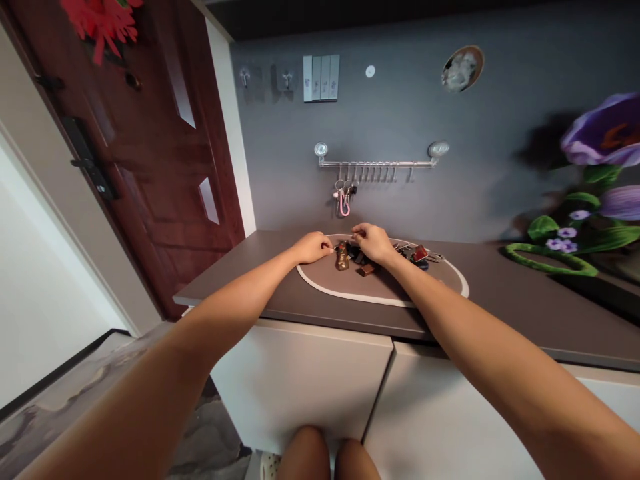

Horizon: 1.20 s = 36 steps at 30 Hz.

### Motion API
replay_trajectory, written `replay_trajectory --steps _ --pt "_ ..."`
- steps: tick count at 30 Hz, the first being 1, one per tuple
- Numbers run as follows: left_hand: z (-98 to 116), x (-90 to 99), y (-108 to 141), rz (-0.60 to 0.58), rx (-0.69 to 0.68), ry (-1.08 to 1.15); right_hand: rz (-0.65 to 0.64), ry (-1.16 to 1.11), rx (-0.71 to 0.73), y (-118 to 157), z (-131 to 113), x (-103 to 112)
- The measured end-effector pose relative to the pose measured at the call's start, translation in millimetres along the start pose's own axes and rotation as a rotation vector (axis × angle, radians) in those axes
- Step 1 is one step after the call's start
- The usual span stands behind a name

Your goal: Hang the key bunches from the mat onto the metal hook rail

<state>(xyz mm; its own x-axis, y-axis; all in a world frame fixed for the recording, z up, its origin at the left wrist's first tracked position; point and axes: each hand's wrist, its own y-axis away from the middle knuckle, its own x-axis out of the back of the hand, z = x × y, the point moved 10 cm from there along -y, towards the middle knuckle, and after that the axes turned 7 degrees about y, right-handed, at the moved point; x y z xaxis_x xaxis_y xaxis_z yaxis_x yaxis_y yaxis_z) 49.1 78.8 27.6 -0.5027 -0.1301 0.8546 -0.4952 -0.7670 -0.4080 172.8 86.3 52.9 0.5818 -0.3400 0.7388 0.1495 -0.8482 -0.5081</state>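
Note:
My left hand (314,248) rests at the left side of a brown oval mat with a pale border (350,295). Its thumb and fingers are pinched together beside a shiny brown key charm (343,257); what they grip is too small to make out. Over the heap of keys, my right hand (374,243) is closed with its fingertips together, and anything in them is hidden. A small brown block-shaped charm (366,270) lies below that hand. Right of it are a red charm (419,253) and several metal keys (436,257).
On the wall behind, a hook rail (380,164) carries keys with a pink strap (344,203). A purple flower decoration (565,240) stands at the right on the dark countertop (505,300). White cabinet doors (310,373) are below; a dark red door (165,167) is at left.

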Motion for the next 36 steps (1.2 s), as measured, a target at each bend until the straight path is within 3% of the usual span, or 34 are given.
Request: replay_trajectory --steps 8,18,28,36 --pt "-5 3.6 1 -0.026 0.009 -0.064 -0.023 0.018 0.009 0 -2 -4" --pt "-29 13.5 2 0.005 0.093 -0.184 -0.042 0.056 0.015 -1 -2 -6" --pt "-28 43.5 8 0.181 0.127 -0.182 -0.057 0.103 0.063 0 -11 -6" --pt "-30 64.3 10 0.349 0.171 -0.04 -0.066 0.136 0.102 3 -22 -5"
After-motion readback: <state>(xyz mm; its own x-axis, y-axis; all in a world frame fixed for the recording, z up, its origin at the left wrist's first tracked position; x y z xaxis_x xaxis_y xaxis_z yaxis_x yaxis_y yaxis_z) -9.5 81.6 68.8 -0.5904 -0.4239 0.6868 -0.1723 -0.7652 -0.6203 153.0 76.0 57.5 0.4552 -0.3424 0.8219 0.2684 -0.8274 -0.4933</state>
